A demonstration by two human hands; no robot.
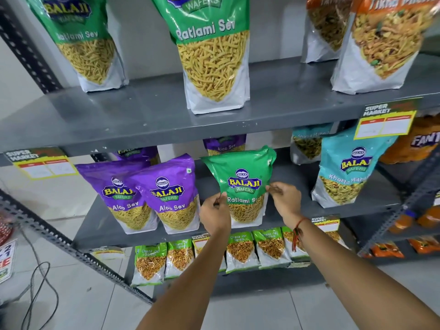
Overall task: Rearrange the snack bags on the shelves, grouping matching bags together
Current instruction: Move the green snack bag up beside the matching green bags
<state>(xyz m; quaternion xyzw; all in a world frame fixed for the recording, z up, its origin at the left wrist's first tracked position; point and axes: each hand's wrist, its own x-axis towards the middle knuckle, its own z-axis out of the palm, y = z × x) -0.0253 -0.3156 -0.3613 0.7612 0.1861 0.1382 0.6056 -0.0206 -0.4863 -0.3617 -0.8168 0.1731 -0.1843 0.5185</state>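
A green Ratlami Sev bag [242, 184] stands on the middle shelf [297, 186], between purple and teal bags. My left hand [214, 213] pinches its left edge and my right hand [284, 198] pinches its right edge. Two purple Aloo Sev bags [164, 194] stand to its left, with more purple bags behind. A teal Khatta Mitha bag [345, 170] stands to its right, another behind it. On the top shelf [147, 108] stand two green Ratlami Sev bags [212, 48] and two orange Tikha Mitha bags [381, 44].
Several small green Chana Jor Garam bags [240, 251] line the bottom shelf. Yellow price tags [385, 122] hang off the shelf edges. A neighbouring rack at right holds orange bottles [419, 144]. Black cables [40, 294] lie on the tiled floor at left.
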